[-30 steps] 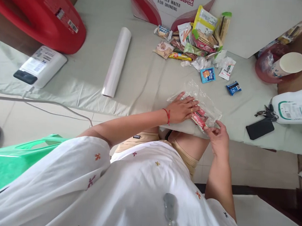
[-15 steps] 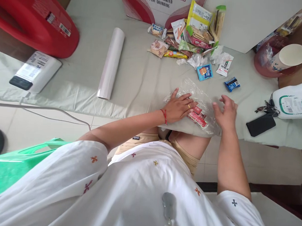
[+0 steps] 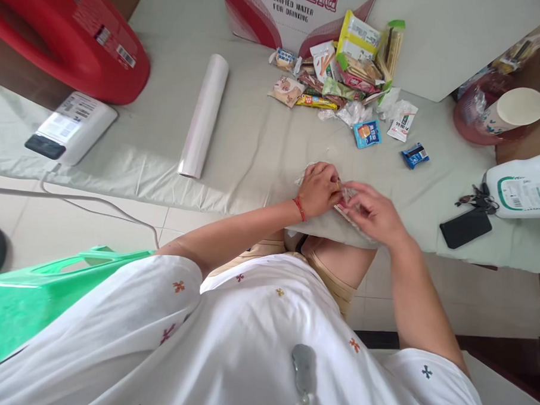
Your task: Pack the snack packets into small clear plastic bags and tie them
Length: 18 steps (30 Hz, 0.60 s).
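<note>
At the near edge of the cloth-covered table (image 3: 254, 148) lies a clear plastic bag with red snack packets (image 3: 344, 204) inside it. My left hand (image 3: 317, 189) is curled down on the bag's left part, fingers bent over it. My right hand (image 3: 372, 214) lies over the bag's right part, fingers pinching the plastic against the left hand. Most of the bag is hidden under both hands.
A roll of clear film (image 3: 203, 115) lies to the left. A pile of snack packets (image 3: 342, 74) sits before a water carton (image 3: 296, 12), with two blue packets (image 3: 366, 134) nearer. A black phone (image 3: 466, 229), keys, white jug (image 3: 521, 186), paper cup (image 3: 518, 112), red object (image 3: 71, 32) and green bag (image 3: 33, 293) surround.
My right hand has come in from the bag's right side onto its middle, meeting the left hand. The left hand's flat fingers have curled, and the spread plastic is now bunched under both hands.
</note>
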Motion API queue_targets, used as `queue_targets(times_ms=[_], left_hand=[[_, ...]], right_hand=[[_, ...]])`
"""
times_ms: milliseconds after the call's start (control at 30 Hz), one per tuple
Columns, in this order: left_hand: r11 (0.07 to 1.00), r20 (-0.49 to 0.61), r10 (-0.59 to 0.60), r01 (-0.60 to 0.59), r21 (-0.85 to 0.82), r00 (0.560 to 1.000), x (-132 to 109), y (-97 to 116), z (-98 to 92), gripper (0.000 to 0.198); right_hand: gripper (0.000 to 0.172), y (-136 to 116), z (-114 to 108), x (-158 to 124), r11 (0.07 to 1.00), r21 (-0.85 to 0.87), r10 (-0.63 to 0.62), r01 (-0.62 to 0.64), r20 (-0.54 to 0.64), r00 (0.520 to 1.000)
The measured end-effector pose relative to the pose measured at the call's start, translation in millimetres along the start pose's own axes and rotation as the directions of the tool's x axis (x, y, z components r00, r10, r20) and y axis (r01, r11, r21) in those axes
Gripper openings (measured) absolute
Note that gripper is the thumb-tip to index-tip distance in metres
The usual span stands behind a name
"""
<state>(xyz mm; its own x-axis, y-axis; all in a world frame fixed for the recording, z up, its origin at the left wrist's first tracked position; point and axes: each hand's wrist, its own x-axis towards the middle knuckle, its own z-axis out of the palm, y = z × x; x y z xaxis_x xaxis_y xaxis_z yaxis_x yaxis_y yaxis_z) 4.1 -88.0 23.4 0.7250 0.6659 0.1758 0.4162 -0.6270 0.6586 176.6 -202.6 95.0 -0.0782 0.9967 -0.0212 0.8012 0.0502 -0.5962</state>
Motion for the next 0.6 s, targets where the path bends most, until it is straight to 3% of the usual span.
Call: queue_targets(times_ms=[100,200,300,333,367,433,500,533,600], left_hand=[[0.972,0.004,-0.09,0.089,-0.216,0.996,6.3,-15.2,-4.8,0.015],[0.876,-0.085,-0.257,0.195,-0.44,0.963,13.6,-44.2,-21.2,0.023],[0.838,-0.336,-0.492,0.333,-0.432,0.803,18.3,-69.4,-41.8,0.028],[0.845,-0.404,-0.512,0.362,-0.393,0.758,18.7,-73.2,-46.8,0.031],[0.858,-0.44,-0.506,0.383,-0.341,0.742,18.5,-73.7,-50.0,0.035],[0.886,-0.39,-0.463,0.416,-0.204,0.796,16.4,-65.7,-51.3,0.045],[0.901,-0.224,-0.425,0.433,-0.017,0.877,12.9,-49.9,-49.1,0.057],[0.9,-0.131,-0.417,0.429,0.079,0.899,10.9,-41.6,-48.3,0.059],[0.885,0.019,-0.431,0.419,0.204,0.902,6.1,-27.8,-49.5,0.05]], right_hand=[[0.014,-13.2,27.9,-12.9,0.978,-0.193,-0.066,0.075,0.056,0.996],[0.033,-11.9,47.1,-15.9,0.915,-0.392,-0.083,0.098,0.054,0.995],[0.053,-9.5,53.1,-14.3,0.856,-0.502,-0.099,0.123,0.075,0.992],[0.056,-9.4,53.4,-13.5,0.844,-0.52,-0.103,0.13,0.08,0.991],[0.057,-9.6,53.4,-12.9,0.837,-0.53,-0.105,0.135,0.086,0.991],[0.055,-10.4,53.1,-12.1,0.833,-0.536,-0.1,0.138,0.099,0.99],[0.052,-11.3,53.0,-11.8,0.827,-0.546,-0.088,0.133,0.108,0.99],[0.051,-11.6,53.1,-11.8,0.821,-0.556,-0.083,0.13,0.109,0.991],[0.049,-12.2,53.4,-12.1,0.809,-0.574,-0.085,0.129,0.102,0.991]])
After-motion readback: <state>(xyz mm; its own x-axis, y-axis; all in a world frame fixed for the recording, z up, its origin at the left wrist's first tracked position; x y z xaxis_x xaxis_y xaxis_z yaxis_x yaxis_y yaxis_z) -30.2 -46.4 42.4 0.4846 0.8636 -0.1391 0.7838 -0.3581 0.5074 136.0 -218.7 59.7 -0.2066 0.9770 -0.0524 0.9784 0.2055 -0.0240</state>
